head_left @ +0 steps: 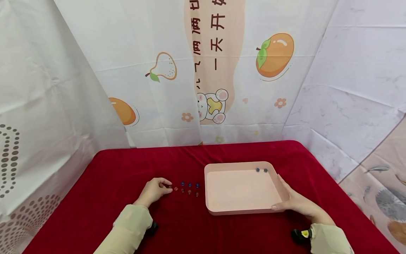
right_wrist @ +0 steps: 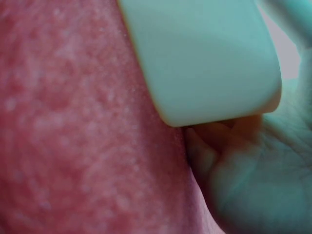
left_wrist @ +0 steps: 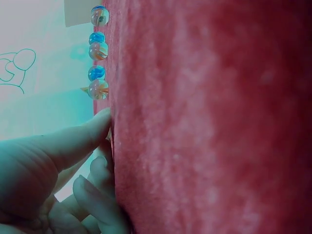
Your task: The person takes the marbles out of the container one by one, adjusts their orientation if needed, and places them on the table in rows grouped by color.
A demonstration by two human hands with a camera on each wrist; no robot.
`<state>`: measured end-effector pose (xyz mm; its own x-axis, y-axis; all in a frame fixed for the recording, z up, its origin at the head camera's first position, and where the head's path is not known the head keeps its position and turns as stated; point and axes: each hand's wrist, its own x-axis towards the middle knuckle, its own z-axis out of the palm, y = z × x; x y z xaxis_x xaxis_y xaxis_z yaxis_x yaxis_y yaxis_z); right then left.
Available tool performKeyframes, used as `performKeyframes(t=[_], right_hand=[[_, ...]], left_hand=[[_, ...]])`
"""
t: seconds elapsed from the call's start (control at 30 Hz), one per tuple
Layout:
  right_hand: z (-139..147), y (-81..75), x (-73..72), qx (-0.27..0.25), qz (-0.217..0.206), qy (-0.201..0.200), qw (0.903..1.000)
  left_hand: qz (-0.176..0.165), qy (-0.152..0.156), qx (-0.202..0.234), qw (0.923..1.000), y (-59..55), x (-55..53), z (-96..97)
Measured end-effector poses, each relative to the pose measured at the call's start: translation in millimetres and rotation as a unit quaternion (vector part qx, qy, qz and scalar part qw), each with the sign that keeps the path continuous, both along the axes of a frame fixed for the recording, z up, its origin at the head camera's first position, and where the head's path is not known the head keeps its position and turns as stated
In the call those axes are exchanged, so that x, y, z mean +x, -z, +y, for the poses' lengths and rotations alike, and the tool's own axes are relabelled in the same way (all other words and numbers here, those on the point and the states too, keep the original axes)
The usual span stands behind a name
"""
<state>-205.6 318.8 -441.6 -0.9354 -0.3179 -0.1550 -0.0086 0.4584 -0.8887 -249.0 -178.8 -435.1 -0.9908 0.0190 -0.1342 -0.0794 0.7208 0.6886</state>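
At the left end of two short rows of glass marbles, my left hand (head_left: 154,191) pinches a brownish marble (head_left: 170,187) between thumb and fingers, low over the cloth. The fingers partly hide it. Several brownish marbles (head_left: 189,192) form the nearer row; three blue marbles (head_left: 190,185) lie behind them. In the left wrist view, clear marbles with coloured swirls (left_wrist: 99,89) stand just beyond the thumb. My right hand (head_left: 296,203) grips the right side of a shallow pink tray (head_left: 241,212), thumb at its front corner. Two dark blue marbles (head_left: 261,170) sit in the tray's far right corner.
A red velvety cloth (head_left: 177,225) covers the table. Printed white curtains (head_left: 136,42) hang behind it and along both sides. The tray stands right of the marble rows, with a narrow strip of cloth between them.
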Motion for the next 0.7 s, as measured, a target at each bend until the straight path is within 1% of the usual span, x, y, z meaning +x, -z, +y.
performKeyframes(t=[0.17, 0.37, 0.53, 0.63, 0.7], right_hand=[[0.2, -0.3, -0.5, 0.000, -0.002, -0.001, 1.0000], [1.1, 0.2, -0.3, -0.009, -0.007, -0.003, 0.9999], [0.5, 1.1, 0.8, -0.025, -0.011, -0.001, 0.9996], [-0.1, 1.0, 1.3, -0.028, -0.010, 0.000, 0.9995], [-0.1, 0.7, 1.5, -0.028, -0.010, 0.000, 0.9996]], left_hand=[[-0.002, 0.001, 0.002, 1.0000, -2.8, 0.9, -1.2], [-0.006, 0.006, -0.018, 0.9998, -11.4, 3.6, -3.6], [0.003, 0.015, -0.051, 0.9986, -25.2, 1.8, -3.3], [0.021, 0.021, -0.068, 0.9972, -36.1, -0.4, -0.2], [0.033, 0.023, -0.070, 0.9967, -42.6, -2.2, 3.4]])
